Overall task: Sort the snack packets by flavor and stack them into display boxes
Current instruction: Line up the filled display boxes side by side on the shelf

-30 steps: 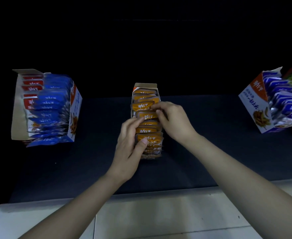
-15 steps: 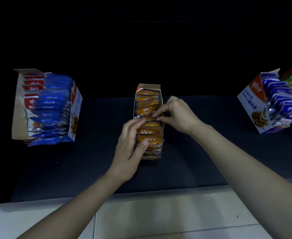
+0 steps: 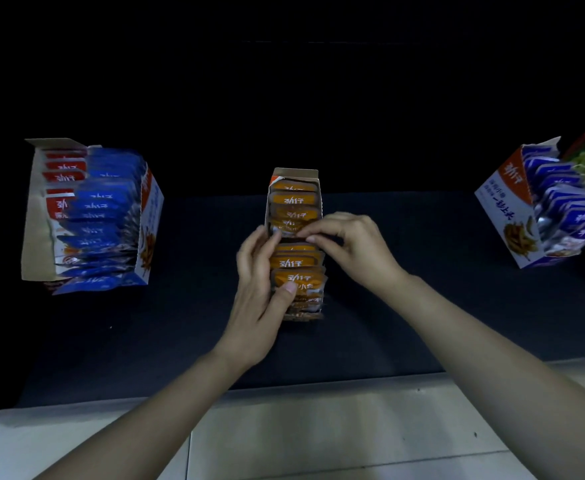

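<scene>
Orange packets [image 3: 295,263] (upright) — central box [image 3: 294,174]

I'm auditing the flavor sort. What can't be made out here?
All in the head view.
Mid-row orange packets: covered by left hand and right hand.
Far side of right box: cut off by the frame edge.
Most red packets in left box: hidden under blue packets.
Small print: blurred.

Centre of frame: centre box [image 3: 294,173] on mat [image 3: 422,306], packets [image 3: 294,263] inside | mid-left: left box [image 3: 36,237]; mid-right: right box [image 3: 505,209]; both holding packets
</scene>
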